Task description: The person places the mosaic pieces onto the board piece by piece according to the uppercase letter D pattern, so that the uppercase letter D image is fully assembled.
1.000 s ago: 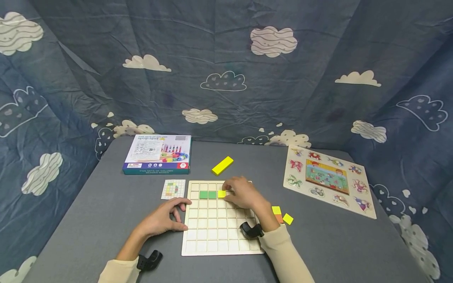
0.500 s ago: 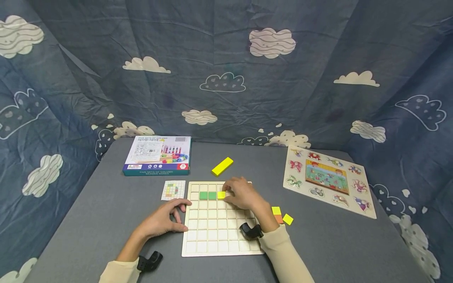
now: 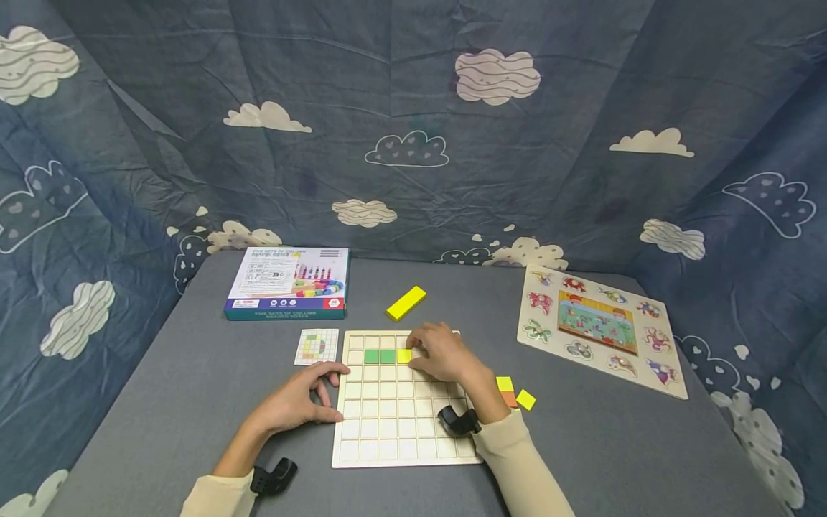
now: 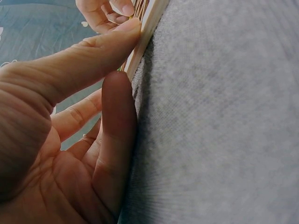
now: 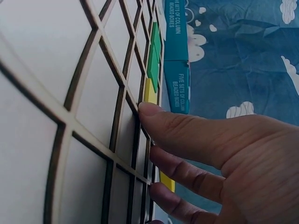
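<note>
A pale wooden grid board [image 3: 388, 408] lies flat on the table. Two green tiles [image 3: 379, 356] sit side by side in its second row from the far edge, with a yellow tile [image 3: 403, 356] directly to their right. At that yellow tile's right edge rests the thumb tip of my right hand [image 3: 446, 353]; its other fingers reach over the board's far part. In the right wrist view the thumb [image 5: 187, 133] hides the index finger. My left hand [image 3: 293, 398] touches the board's left edge with spread thumb and fingertips, and the left wrist view shows its thumb [image 4: 93, 58] against the wood.
A small printed pattern card [image 3: 316, 347] lies left of the board. Beyond it is a bead-set box [image 3: 287, 282]. A yellow bar [image 3: 405, 303] lies behind the board. Right of my right wrist are loose yellow tiles [image 3: 526, 400] and an orange tile [image 3: 510, 399]. An animal puzzle [image 3: 601, 330] lies far right.
</note>
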The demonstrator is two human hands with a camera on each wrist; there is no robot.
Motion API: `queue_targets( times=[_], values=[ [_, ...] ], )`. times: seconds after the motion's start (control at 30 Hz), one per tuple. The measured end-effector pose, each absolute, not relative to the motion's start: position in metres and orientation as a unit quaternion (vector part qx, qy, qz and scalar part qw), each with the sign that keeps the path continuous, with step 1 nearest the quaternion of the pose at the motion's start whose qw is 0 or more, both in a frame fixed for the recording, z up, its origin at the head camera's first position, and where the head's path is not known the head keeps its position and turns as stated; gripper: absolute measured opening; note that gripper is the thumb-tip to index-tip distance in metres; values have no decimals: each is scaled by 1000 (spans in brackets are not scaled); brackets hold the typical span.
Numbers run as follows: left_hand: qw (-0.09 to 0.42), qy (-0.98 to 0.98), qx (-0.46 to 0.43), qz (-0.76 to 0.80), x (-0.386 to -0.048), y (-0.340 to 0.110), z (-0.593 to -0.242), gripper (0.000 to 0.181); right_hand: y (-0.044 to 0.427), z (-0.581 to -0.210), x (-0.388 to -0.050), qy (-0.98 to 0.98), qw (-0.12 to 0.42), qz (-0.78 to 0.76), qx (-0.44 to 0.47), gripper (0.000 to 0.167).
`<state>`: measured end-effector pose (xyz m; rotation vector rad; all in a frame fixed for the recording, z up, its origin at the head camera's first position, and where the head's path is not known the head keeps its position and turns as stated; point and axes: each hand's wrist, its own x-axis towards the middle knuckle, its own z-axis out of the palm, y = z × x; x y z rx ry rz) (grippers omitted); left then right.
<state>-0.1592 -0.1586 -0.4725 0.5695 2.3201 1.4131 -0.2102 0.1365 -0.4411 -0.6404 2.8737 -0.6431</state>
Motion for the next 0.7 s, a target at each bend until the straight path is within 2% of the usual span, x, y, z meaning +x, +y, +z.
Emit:
queue_targets(
  times=[0.7],
  values=[
    [177,807,224,517,-158,-161,-471,68,142,-441,-211,947,69,-202,-242,27]
  ],
)
